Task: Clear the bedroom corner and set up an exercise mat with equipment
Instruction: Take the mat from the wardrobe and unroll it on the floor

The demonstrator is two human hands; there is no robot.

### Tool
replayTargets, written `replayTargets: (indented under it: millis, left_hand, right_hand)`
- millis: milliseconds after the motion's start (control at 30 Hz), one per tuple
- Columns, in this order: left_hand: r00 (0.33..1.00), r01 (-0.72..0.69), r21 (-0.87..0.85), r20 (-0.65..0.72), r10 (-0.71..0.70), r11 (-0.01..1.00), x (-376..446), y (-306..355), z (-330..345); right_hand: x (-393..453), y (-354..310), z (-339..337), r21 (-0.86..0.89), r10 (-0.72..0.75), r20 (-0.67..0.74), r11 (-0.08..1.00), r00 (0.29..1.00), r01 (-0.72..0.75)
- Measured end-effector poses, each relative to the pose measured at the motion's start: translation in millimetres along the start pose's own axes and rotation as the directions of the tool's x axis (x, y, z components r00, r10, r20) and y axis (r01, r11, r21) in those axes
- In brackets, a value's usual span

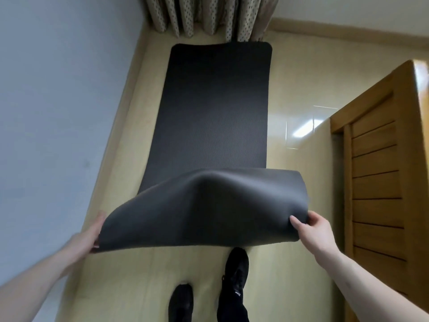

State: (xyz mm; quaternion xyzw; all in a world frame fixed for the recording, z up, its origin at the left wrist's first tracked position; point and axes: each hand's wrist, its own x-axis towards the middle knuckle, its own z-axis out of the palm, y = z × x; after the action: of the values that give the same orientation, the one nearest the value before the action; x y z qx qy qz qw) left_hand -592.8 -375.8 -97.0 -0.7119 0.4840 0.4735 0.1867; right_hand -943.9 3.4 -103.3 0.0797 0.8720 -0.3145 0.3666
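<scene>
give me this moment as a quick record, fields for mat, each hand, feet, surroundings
mat: dark grey exercise mat, far part flat on the floor, far end by the curtain, near end lifted and curled
left hand: left hand grips the near left corner
right hand: right hand grips the near right corner, fingers on top
feet: black shoes on the bare floor, just short of the mat's raised end
surroundings: wall on the left, patterned curtain at the far end, wooden door on the right, glossy pale floor
equipment: none in view
</scene>
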Motion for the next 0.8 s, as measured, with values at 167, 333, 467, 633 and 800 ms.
replayTargets:
  millis: [167, 333, 467, 633, 800]
  left_hand:
    - [0.992, -0.100, 0.012, -0.072, 0.101, 0.995, 15, -25, -13]
    - [0.976, -0.216, 0.079, 0.044, 0.213, 0.973, -14, -32, -3]
    - [0.959, -0.274, 0.060, 0.095, 0.268, 0.960, -25, -39, -8]
    - [0.960, -0.277, 0.032, 0.055, 0.275, 0.960, -22, -66, -11]
    - [0.968, -0.250, -0.016, -0.036, 0.250, 0.968, -36, -97, -3]
  right_hand:
    - [-41, 19, -2, -0.035, 0.017, 0.068, 0.999, 0.998, -0.015]
    - [-72, 37, 14, -0.030, 0.141, 0.015, 0.990, 0.990, -0.140]
    - [-86, 53, 21, -0.004, 0.185, -0.008, 0.983, 0.983, -0.186]
    - [-100, 81, 20, 0.011, 0.099, -0.018, 0.995, 0.995, -0.099]
    - [-116, 107, 20, 0.036, 0.095, -0.088, 0.995, 0.992, -0.092]
